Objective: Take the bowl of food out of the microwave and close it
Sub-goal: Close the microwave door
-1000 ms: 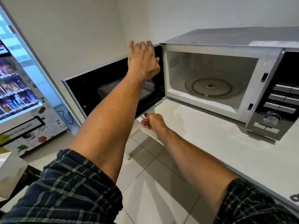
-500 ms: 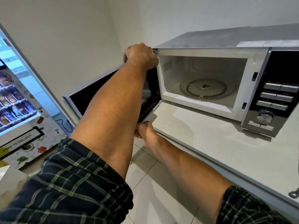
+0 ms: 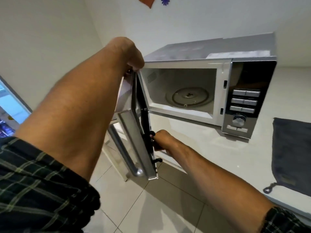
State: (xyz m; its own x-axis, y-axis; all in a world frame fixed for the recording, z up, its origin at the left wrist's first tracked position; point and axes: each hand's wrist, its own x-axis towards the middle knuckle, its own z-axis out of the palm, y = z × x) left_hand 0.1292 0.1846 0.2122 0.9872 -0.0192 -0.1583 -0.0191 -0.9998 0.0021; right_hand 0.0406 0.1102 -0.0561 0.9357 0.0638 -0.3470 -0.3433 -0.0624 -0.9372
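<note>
The silver microwave (image 3: 210,52) stands on the white counter (image 3: 210,148) with its cavity open; inside I see only the glass turntable (image 3: 189,97). No bowl of food is in view. The microwave door (image 3: 134,143) stands about half open, seen edge-on, with its handle facing left. My left hand (image 3: 133,54) is curled over the door's top edge near the hinge corner. My right hand (image 3: 161,140) holds the door's inner edge, low down by the black latch hooks.
The control panel (image 3: 244,101) with buttons and a dial is on the microwave's right. A dark cloth bag (image 3: 292,153) lies on the counter at far right. A lit vending fridge (image 3: 8,105) stands at far left. Tiled floor (image 3: 151,207) lies below.
The door has swung from wide open to about half shut. My left hand went from flat against the door to closed on its top edge. My right hand rose onto the latch edge.
</note>
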